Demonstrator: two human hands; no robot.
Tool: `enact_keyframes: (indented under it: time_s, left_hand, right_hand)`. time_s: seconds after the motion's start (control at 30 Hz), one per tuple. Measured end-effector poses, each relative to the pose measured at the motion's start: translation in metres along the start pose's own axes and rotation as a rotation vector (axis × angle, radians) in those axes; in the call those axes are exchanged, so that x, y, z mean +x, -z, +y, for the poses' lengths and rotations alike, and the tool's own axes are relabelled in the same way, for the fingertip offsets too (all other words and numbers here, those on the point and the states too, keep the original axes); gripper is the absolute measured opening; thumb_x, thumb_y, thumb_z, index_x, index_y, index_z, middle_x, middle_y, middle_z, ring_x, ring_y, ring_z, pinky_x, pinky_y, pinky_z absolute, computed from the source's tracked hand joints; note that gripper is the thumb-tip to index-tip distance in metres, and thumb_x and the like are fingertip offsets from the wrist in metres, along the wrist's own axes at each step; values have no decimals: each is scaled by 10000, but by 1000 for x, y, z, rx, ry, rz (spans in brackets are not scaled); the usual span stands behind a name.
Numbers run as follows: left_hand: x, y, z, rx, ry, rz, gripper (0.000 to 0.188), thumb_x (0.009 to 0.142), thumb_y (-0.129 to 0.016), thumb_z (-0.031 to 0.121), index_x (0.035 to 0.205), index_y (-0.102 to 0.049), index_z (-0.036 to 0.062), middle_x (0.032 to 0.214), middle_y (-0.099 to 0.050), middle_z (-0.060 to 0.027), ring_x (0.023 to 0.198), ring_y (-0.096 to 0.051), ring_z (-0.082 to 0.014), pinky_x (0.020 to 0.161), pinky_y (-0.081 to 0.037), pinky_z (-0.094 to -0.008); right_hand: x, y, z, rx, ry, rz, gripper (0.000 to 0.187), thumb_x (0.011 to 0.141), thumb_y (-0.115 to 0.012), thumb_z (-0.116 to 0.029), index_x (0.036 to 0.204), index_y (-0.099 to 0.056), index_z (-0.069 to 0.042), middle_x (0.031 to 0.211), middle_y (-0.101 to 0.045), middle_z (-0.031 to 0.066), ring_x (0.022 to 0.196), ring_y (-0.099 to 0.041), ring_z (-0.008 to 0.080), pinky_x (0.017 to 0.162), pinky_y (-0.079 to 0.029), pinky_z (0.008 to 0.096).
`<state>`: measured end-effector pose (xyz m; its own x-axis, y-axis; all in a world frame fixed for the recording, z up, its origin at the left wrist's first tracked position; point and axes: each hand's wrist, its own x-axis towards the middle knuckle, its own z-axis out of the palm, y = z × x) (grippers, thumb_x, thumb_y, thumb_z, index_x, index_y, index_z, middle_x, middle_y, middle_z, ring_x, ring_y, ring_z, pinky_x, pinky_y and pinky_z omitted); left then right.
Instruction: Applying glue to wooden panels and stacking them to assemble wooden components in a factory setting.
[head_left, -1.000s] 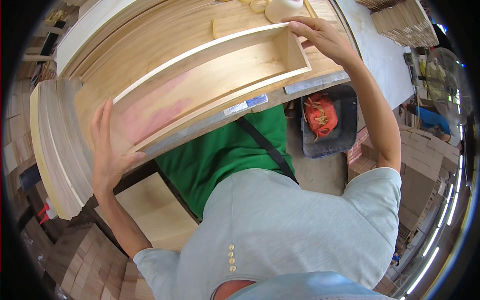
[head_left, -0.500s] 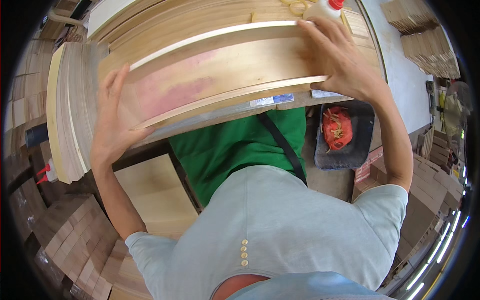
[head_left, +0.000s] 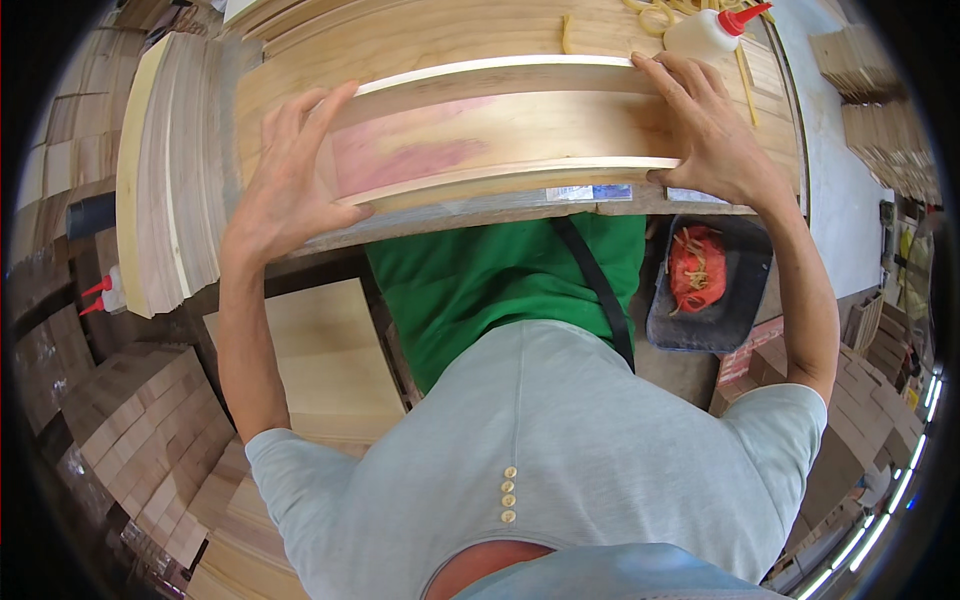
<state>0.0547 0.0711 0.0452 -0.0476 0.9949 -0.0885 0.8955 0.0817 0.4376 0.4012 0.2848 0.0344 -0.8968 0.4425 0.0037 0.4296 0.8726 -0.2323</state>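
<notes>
In the head view, you have both hands on a long, open wooden box point(head_left: 540, 122), which lies crosswise in front of you on the workbench point(head_left: 500, 40), near its front edge. Your left hand point(head_left: 290, 185) grips the box's left end, fingers at the far corner and thumb at the near one. Your right hand point(head_left: 722, 140) grips the right end in the same spread way, fingertips on the far rim and thumb by the near wall. A pink stain point(head_left: 410, 162) marks the inside of the box toward your left hand.

Beyond your right hand, a white bottle point(head_left: 698, 36) with a red cap lies tilted, just beside some yellow bands point(head_left: 652, 16). To the left of your left hand stands a thick stack of boards point(head_left: 170, 180). Below the bench's front edge, on your right, a dark bin point(head_left: 705, 336) holds a red bag point(head_left: 697, 268) with tan strips on it. You wear a green apron point(head_left: 505, 285) with a black strap point(head_left: 593, 280) across it.
</notes>
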Motion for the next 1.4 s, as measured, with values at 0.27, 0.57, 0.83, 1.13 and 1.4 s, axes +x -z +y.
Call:
enact_keyframes:
  time_s: [0.27,0.57,0.83,1.13,1.4]
  left_hand:
    - [-8,1,-7,-49,20,20,1074,525,-863,267,1462,-349,169,1464,-307,-161,1367,-255,-377,1101,-319,-470]
    - [-61,-55,-46,-1082,289,569,639,980,-478,433,1421,-365,-16,1416,-435,-163,1322,-404,-252,1077,-340,-404]
    - [-62,-85,-10,-1121,381,703,455,991,-523,303,1309,-532,-23,1259,-593,-110,1159,-537,-174,1004,-398,-314]
    - [-59,-100,5,-855,420,987,469,999,-423,336,1229,-581,-40,1141,-645,-139,1070,-576,-188,955,-414,-293]
    - [-87,-153,40,-735,517,1133,482,947,-582,272,1313,-458,-17,1198,-540,-160,1089,-556,-261,950,-445,-360]
  right_hand:
    - [3,2,-2,-21,16,-38,1070,561,-833,-255,1479,-293,-158,1427,-365,143,1318,-340,370,1103,-324,455]
    - [-5,14,23,300,-145,147,635,879,-660,-313,1428,-421,-103,1425,-460,135,1350,-389,281,1112,-303,396]
    - [31,3,26,427,-88,51,354,954,-571,-204,1255,-578,-17,1224,-620,130,1176,-559,253,1005,-415,353]
    - [62,6,31,259,-37,-243,345,909,-603,-168,1215,-596,-8,957,-672,163,890,-623,208,826,-472,339]
    - [68,-11,75,303,153,-153,277,938,-557,-146,1153,-611,22,920,-638,36,841,-542,136,765,-444,284]
